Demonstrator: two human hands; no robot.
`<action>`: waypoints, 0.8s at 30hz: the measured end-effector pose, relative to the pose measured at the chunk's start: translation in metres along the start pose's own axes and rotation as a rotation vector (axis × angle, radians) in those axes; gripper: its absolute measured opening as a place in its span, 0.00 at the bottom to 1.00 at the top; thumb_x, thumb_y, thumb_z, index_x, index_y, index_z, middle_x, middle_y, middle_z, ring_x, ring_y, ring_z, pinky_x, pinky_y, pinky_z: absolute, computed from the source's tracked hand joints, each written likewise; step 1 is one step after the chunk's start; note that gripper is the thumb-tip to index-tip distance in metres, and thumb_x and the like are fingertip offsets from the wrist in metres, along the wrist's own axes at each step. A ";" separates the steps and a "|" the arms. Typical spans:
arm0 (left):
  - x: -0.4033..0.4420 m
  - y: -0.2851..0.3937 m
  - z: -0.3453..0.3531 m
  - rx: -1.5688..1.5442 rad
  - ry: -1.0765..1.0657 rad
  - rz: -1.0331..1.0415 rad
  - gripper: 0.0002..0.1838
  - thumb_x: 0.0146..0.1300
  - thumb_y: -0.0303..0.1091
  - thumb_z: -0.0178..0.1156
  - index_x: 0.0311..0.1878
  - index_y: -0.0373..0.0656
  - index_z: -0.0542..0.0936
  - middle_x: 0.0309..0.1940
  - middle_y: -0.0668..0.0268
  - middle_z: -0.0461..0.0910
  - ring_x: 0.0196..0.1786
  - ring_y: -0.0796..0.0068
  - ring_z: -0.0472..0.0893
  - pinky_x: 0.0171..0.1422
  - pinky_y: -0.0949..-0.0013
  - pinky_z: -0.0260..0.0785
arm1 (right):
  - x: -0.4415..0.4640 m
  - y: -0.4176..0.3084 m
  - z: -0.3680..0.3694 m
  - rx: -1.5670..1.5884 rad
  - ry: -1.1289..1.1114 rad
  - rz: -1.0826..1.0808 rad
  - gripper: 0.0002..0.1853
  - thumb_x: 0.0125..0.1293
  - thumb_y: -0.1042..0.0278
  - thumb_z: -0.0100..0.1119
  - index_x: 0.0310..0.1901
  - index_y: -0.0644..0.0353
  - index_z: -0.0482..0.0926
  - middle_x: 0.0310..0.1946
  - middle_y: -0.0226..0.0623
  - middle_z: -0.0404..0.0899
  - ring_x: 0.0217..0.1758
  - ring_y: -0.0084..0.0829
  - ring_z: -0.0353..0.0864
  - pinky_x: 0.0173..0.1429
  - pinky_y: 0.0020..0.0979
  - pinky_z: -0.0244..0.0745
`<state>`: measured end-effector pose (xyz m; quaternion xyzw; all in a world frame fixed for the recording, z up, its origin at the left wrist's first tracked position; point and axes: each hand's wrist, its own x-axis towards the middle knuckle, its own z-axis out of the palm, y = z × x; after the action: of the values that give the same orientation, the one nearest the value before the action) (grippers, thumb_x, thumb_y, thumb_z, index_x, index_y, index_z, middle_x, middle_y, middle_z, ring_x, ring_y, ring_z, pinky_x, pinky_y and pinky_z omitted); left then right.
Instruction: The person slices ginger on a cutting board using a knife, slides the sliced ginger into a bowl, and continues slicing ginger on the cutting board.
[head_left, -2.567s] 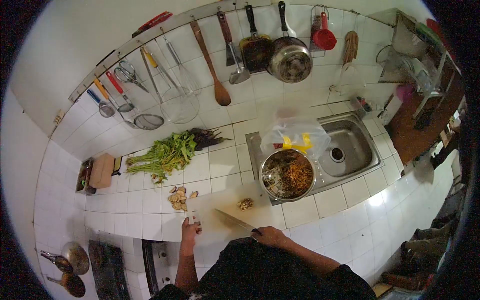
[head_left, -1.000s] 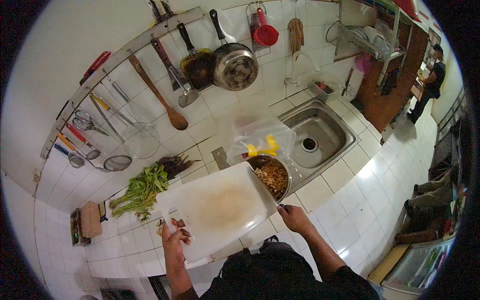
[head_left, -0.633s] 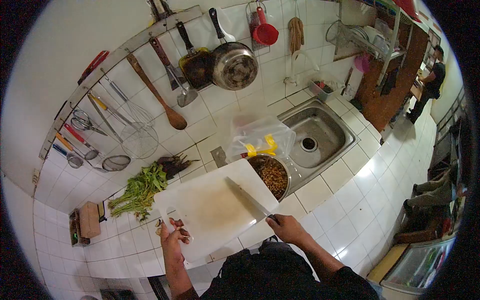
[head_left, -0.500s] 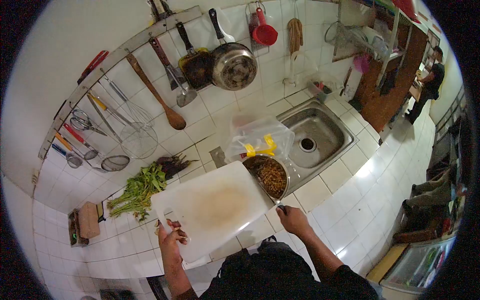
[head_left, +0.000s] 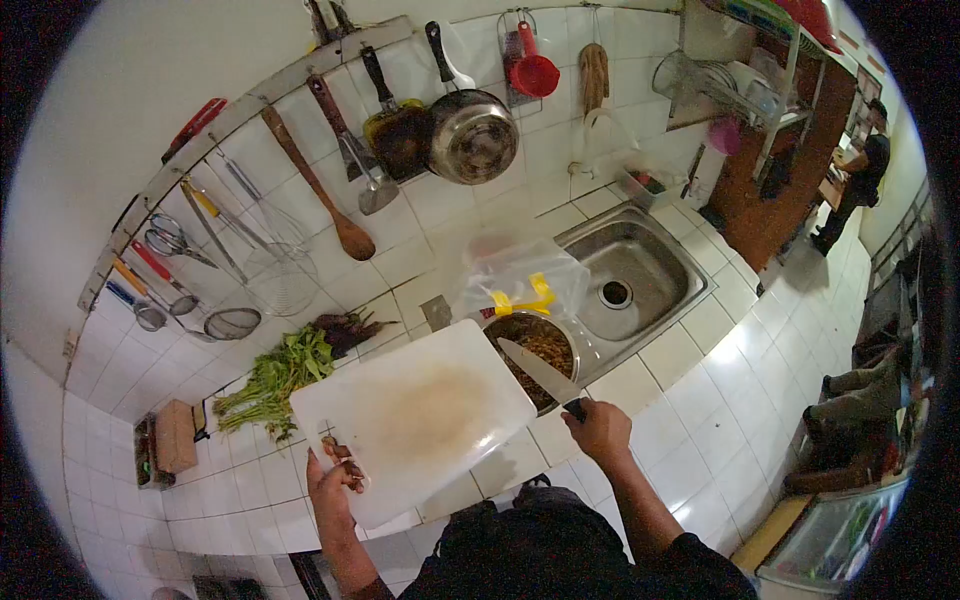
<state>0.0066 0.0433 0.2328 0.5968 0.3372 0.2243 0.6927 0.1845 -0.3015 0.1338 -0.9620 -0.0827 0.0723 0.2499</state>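
Note:
My left hand grips the white cutting board through its handle slot, fingers curled over the edge. The board is raised over the counter and its face is bare, with a brownish stain in the middle. My right hand is closed round the black handle of a knife, whose blade lies over the metal bowl beside the board's right edge. Chopped brown food fills the bowl. A clear plastic bag with yellow tape is just behind it.
Leafy greens lie on the tiled counter behind the board. The sink is beyond the bowl. Utensils and a steel pan hang on the wall. A brown block stands at the left. Another person stands far right.
The board, first flat with chopped pieces on it, has been lifted to the bowl and is now bare. Most recently it moved slightly left, and the knife swung from its edge to over the bowl.

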 end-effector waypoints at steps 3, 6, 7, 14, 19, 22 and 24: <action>0.001 0.001 0.000 -0.024 0.005 0.018 0.19 0.51 0.20 0.49 0.47 0.48 0.70 0.35 0.68 0.75 0.27 0.79 0.76 0.21 0.75 0.65 | 0.016 0.012 -0.002 -0.154 0.007 -0.077 0.15 0.56 0.50 0.66 0.37 0.51 0.85 0.31 0.41 0.84 0.36 0.45 0.84 0.39 0.46 0.79; -0.003 0.007 0.013 -0.008 0.013 0.012 0.18 0.49 0.21 0.50 0.45 0.49 0.70 0.35 0.67 0.74 0.27 0.78 0.76 0.21 0.75 0.66 | 0.031 0.008 -0.015 -0.205 -0.015 -0.154 0.11 0.55 0.55 0.67 0.35 0.52 0.86 0.31 0.41 0.83 0.36 0.45 0.84 0.39 0.45 0.79; -0.002 0.007 0.017 -0.012 -0.010 0.016 0.17 0.49 0.21 0.49 0.43 0.49 0.69 0.36 0.66 0.74 0.27 0.77 0.76 0.21 0.75 0.66 | 0.034 0.005 -0.022 -0.222 -0.006 -0.217 0.10 0.55 0.57 0.67 0.34 0.52 0.86 0.30 0.42 0.83 0.36 0.45 0.84 0.39 0.44 0.79; 0.012 -0.006 0.024 0.046 -0.054 0.029 0.16 0.49 0.21 0.47 0.42 0.48 0.68 0.36 0.64 0.74 0.26 0.74 0.76 0.22 0.74 0.67 | 0.038 0.003 -0.072 -0.464 0.048 -0.296 0.07 0.57 0.67 0.58 0.33 0.51 0.86 0.34 0.39 0.83 0.38 0.42 0.85 0.39 0.42 0.80; 0.014 -0.008 0.017 0.019 0.008 0.009 0.17 0.51 0.21 0.48 0.45 0.48 0.68 0.36 0.65 0.75 0.25 0.75 0.76 0.21 0.74 0.66 | 0.020 0.004 -0.109 -0.464 0.065 -0.182 0.07 0.50 0.63 0.70 0.32 0.51 0.85 0.33 0.37 0.79 0.38 0.42 0.82 0.42 0.43 0.78; 0.019 -0.011 0.012 0.035 0.022 0.010 0.19 0.51 0.21 0.48 0.47 0.48 0.69 0.35 0.65 0.75 0.25 0.76 0.76 0.21 0.74 0.66 | 0.007 -0.002 -0.126 -0.388 0.080 -0.127 0.09 0.51 0.60 0.71 0.34 0.50 0.86 0.32 0.36 0.79 0.36 0.41 0.82 0.41 0.42 0.78; 0.020 -0.011 0.013 -0.003 0.043 -0.007 0.19 0.50 0.21 0.48 0.47 0.47 0.70 0.35 0.65 0.75 0.25 0.75 0.76 0.21 0.74 0.66 | 0.003 -0.005 -0.125 -0.298 0.109 -0.121 0.10 0.51 0.59 0.71 0.34 0.50 0.86 0.31 0.36 0.80 0.36 0.41 0.82 0.40 0.41 0.78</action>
<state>0.0283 0.0469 0.2189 0.5896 0.3534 0.2352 0.6871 0.2090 -0.3552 0.2447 -0.9842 -0.1366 -0.0082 0.1124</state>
